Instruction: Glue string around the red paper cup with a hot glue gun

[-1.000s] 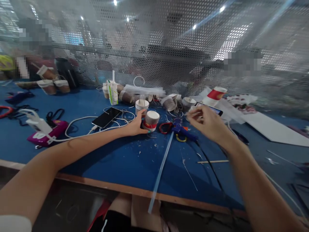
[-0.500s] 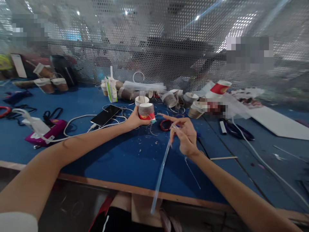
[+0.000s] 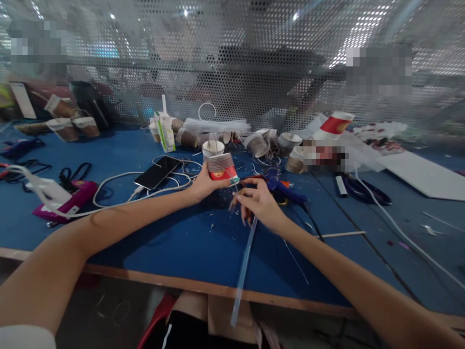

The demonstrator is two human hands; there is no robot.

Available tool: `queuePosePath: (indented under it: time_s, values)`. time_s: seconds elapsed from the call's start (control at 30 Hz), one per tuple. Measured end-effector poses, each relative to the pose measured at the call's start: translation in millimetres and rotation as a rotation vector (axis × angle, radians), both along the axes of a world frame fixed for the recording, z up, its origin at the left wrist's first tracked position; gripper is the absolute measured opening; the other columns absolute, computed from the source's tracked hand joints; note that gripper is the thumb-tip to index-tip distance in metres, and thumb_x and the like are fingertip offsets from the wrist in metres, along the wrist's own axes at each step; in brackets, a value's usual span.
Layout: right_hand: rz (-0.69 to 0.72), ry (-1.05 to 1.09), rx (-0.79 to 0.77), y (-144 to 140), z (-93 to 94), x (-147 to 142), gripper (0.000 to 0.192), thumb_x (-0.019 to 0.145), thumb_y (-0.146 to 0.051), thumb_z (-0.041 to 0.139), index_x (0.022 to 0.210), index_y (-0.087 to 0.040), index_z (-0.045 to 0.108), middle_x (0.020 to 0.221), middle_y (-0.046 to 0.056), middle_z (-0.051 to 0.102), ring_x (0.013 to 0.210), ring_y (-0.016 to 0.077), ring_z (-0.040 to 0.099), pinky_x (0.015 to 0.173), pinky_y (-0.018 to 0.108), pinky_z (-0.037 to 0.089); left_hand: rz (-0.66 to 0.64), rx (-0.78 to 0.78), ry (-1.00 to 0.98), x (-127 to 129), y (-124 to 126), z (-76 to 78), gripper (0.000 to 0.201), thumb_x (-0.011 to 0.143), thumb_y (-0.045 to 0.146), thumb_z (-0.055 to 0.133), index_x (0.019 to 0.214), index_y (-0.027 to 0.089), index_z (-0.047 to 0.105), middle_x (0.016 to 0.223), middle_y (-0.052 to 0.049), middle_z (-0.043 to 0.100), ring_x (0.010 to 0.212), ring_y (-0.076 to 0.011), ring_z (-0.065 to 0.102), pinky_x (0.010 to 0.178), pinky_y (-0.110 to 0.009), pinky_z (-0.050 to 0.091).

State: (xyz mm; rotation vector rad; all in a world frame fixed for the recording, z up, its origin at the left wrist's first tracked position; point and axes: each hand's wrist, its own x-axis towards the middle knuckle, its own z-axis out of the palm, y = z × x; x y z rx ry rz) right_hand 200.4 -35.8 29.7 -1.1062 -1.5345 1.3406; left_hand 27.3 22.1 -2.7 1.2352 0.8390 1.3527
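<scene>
My left hand (image 3: 203,185) is closed round a red and white paper cup (image 3: 225,173) with grey-brown cord wound about its upper part. The cup lies tilted in the grip, its printed side toward me. Just right of it, my right hand (image 3: 256,201) has its fingers bent near the cup's lower edge, where a loose strand of cord hangs. Those fingertips are smeared by motion, so whether they hold the strand is unclear. Behind the right hand lies a blue glue gun (image 3: 286,190). A long translucent glue stick (image 3: 244,271) runs from beneath that hand past the table's edge.
A phone (image 3: 159,172) with white cables and a purple power strip (image 3: 67,199) lie left. Several cord-wrapped cups stand along the back by a juice carton (image 3: 165,132). On the right are scissors (image 3: 368,190), a thin wooden stick (image 3: 341,234) and a white board (image 3: 425,174).
My right hand has moved left and its fingers have come close to the cup. The cup has tilted slightly in my left hand. More of the blue glue gun now shows.
</scene>
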Motion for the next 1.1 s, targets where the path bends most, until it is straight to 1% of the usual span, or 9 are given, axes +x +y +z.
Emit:
queuePosePath:
  time_s: [0.2,0.37,0.53,0.7,0.8,0.83,0.9,1.0,1.1]
  values:
    - [-0.104,0.206,0.048,10.8,18.6,20.9,0.038,0.074,-0.031,0.067,0.101,-0.023,0.042,0.044,-0.014,0.046,0.030,0.0060,0.029,0.033,0.018,0.020,-0.165,-0.115,0.022,-6.9,6.8,-1.1,0.092,0.046,0.026,0.092,0.126,0.018,0.046,0.126,-0.015,0.062,0.122,-0.0324,0.059,0.109,-0.052,0.043]
    - [-0.105,0.210,0.078,21.2,19.4,34.3,0.031,0.061,-0.026,0.056,0.091,-0.022,0.052,0.059,-0.003,0.056,0.038,0.0120,0.041,0.033,0.024,0.023,-0.381,-0.240,-0.020,-20.9,11.7,3.2,0.074,0.053,0.030,0.087,0.118,0.017,0.056,0.120,-0.015,0.068,0.119,-0.0352,0.063,0.103,-0.053,0.048]
    - [-0.424,0.142,0.193,39.7,7.2,57.2,0.018,0.059,-0.029,0.051,0.077,-0.024,0.051,0.073,0.004,0.059,0.049,0.0170,0.052,0.036,0.029,0.036,-0.458,-0.342,-0.097,-31.3,17.2,7.8,0.050,0.060,0.043,0.080,0.100,0.017,0.065,0.103,-0.012,0.074,0.110,-0.0322,0.067,0.091,-0.044,0.054]
    - [-0.585,0.122,0.370,61.6,2.7,85.6,0.015,0.060,-0.032,0.054,0.070,-0.027,0.044,0.066,0.002,0.052,0.046,0.0174,0.045,0.038,0.032,0.035,-0.520,-0.359,-0.121,-34.4,21.2,5.9,0.047,0.064,0.048,0.075,0.098,0.018,0.065,0.103,-0.013,0.073,0.113,-0.0352,0.065,0.088,-0.046,0.054]
    - [-0.653,0.153,0.521,54.8,9.7,79.2,0.021,0.060,-0.030,0.055,0.076,-0.029,0.042,0.077,0.002,0.057,0.052,0.0189,0.049,0.044,0.035,0.039,-0.492,-0.304,-0.079,-31.7,18.7,4.5,0.050,0.064,0.046,0.076,0.103,0.017,0.064,0.107,-0.015,0.072,0.119,-0.0363,0.062,0.093,-0.048,0.052]
    - [-0.640,0.166,0.566,47.6,12.7,71.9,0.023,0.060,-0.029,0.054,0.079,-0.029,0.042,0.085,0.003,0.061,0.055,0.0188,0.051,0.046,0.036,0.042,-0.478,-0.284,-0.068,-30.3,17.2,4.3,0.053,0.063,0.045,0.078,0.106,0.018,0.063,0.109,-0.015,0.071,0.118,-0.0355,0.062,0.094,-0.048,0.052]
    - [-0.356,0.243,0.583,28.9,17.9,52.8,0.025,0.063,-0.024,0.051,0.086,-0.029,0.046,0.113,0.005,0.065,0.051,0.0146,0.050,0.044,0.036,0.045,-0.460,-0.261,-0.058,-27.5,14.3,4.3,0.062,0.058,0.042,0.084,0.111,0.018,0.061,0.114,-0.013,0.070,0.114,-0.0323,0.064,0.094,-0.045,0.052]
    - [0.101,0.238,0.328,2.8,20.1,25.7,0.028,0.064,-0.024,0.050,0.091,-0.026,0.048,0.134,0.008,0.061,0.046,0.0102,0.051,0.033,0.030,0.042,-0.480,-0.251,-0.053,-24.1,11.3,4.5,0.073,0.050,0.037,0.092,0.113,0.019,0.060,0.117,-0.012,0.070,0.106,-0.0279,0.067,0.093,-0.043,0.052]
    - [0.244,0.197,0.138,-7.5,16.1,12.7,0.029,0.064,-0.021,0.052,0.091,-0.024,0.046,0.139,0.011,0.060,0.048,0.0090,0.053,0.036,0.029,0.048,-0.512,-0.229,-0.042,-22.0,10.1,4.8,0.077,0.048,0.033,0.094,0.116,0.019,0.060,0.116,-0.012,0.070,0.103,-0.0269,0.069,0.096,-0.045,0.051]
